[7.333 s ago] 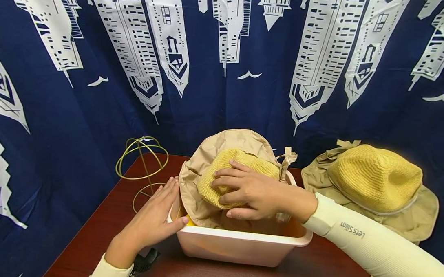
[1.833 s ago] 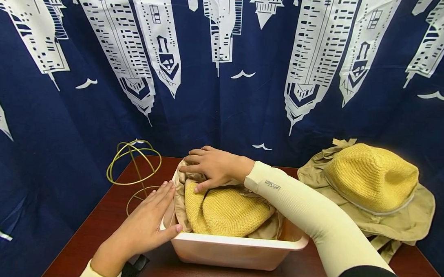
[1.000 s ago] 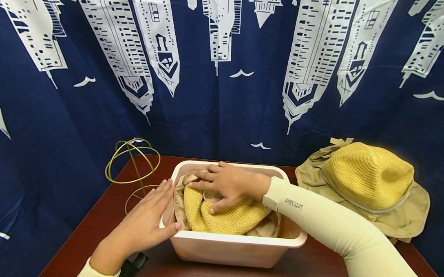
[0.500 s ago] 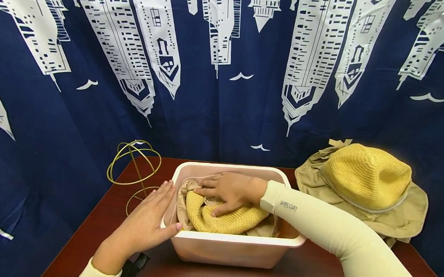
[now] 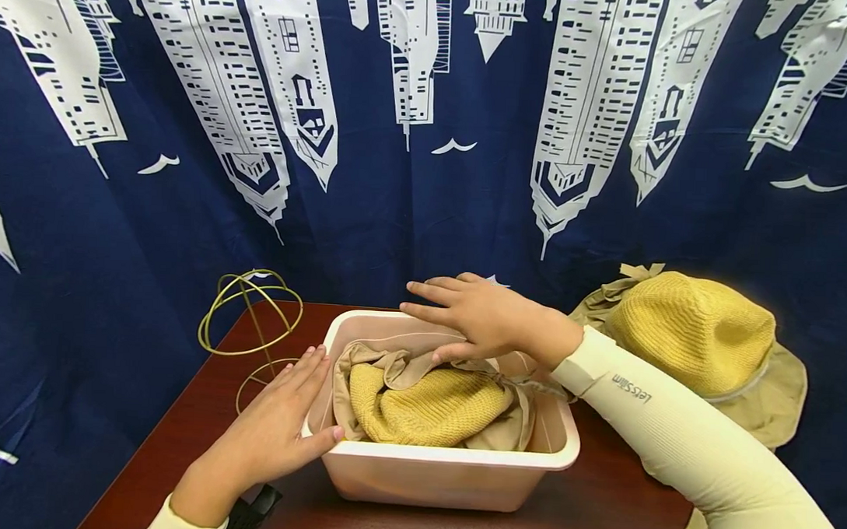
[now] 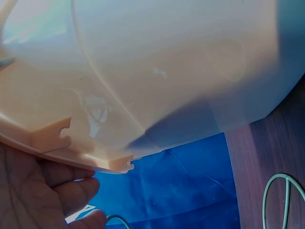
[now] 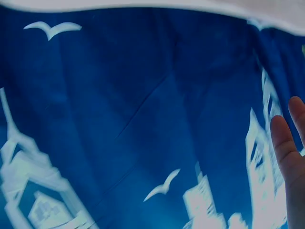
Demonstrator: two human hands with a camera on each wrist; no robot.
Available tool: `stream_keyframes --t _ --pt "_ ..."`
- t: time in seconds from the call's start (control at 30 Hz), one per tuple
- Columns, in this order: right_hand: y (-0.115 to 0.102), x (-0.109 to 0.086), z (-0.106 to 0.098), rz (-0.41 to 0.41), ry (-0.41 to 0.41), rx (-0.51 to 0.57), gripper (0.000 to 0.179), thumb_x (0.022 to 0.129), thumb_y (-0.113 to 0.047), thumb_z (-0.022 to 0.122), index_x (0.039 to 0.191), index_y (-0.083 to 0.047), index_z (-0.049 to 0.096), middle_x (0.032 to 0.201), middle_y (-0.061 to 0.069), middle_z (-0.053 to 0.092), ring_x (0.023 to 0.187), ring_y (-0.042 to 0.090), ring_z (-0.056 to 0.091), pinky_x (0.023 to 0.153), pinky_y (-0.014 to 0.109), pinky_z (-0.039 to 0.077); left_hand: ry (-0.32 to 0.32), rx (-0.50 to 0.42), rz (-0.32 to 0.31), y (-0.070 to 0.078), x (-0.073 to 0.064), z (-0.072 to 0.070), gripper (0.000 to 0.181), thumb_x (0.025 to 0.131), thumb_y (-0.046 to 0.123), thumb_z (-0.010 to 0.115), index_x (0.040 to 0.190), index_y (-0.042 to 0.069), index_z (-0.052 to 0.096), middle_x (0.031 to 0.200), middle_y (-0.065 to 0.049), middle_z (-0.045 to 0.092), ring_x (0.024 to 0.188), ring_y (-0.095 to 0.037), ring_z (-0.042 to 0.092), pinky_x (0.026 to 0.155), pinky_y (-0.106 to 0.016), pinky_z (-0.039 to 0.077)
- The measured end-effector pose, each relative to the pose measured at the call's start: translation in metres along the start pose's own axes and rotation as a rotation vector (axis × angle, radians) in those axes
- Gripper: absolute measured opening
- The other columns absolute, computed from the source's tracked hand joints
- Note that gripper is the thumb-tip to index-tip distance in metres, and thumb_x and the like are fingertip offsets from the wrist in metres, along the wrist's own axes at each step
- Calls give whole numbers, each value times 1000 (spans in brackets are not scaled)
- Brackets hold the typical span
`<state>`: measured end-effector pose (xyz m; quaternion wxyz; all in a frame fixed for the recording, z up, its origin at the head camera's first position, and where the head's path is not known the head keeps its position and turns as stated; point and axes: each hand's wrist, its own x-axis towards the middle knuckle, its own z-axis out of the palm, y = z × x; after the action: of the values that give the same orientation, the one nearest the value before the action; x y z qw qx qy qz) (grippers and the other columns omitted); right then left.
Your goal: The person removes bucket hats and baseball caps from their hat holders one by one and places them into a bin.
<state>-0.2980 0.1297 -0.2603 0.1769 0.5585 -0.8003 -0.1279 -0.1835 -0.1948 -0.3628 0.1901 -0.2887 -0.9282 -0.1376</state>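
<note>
A pale pink plastic bin (image 5: 451,476) stands on the table, with a yellow knit sun hat (image 5: 439,405) with a beige cloth brim folded inside it. My left hand (image 5: 271,426) rests on the bin's left rim, fingers straight and thumb at the front corner. In the left wrist view, the fingers (image 6: 78,195) lie under the rim beside the bin's outer wall (image 6: 157,86). Over the back right part of the bin is my right hand (image 5: 492,317), raised above the hat, fingers spread and holding nothing. Its fingers (image 7: 283,138) show at the right edge of the right wrist view.
A second yellow and beige hat (image 5: 694,336) lies at the table's right side, its strap hanging near the front. A gold wire hat stand (image 5: 254,313) is left of the bin. Behind the dark red table (image 5: 200,436) hangs a blue printed curtain (image 5: 396,232).
The hat, earlier bulging above the rim, now lies folded down in the bin. My right hand has lifted off it and moved up and right. My left hand stays on the rim.
</note>
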Motion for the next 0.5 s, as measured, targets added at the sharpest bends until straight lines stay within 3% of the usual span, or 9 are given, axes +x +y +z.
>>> stream_keyframes --t 0.33,0.5 --pt "19 -58 -21 48 170 -104 70 91 -51 62 148 -13 49 153 13 43 139 34 39 104 53 39 -6 39 14 -1 0 0 88 87 54 65 145 -8 43 156 -21 34 146 -33 28 114 -55 28" --pt "26 -89 -29 60 232 -146 65 99 -57 46 143 -10 54 148 16 48 136 36 42 100 56 40 -1 58 28 -1 1 -2 89 87 54 65 144 -9 43 155 -22 34 146 -33 28 114 -54 27"
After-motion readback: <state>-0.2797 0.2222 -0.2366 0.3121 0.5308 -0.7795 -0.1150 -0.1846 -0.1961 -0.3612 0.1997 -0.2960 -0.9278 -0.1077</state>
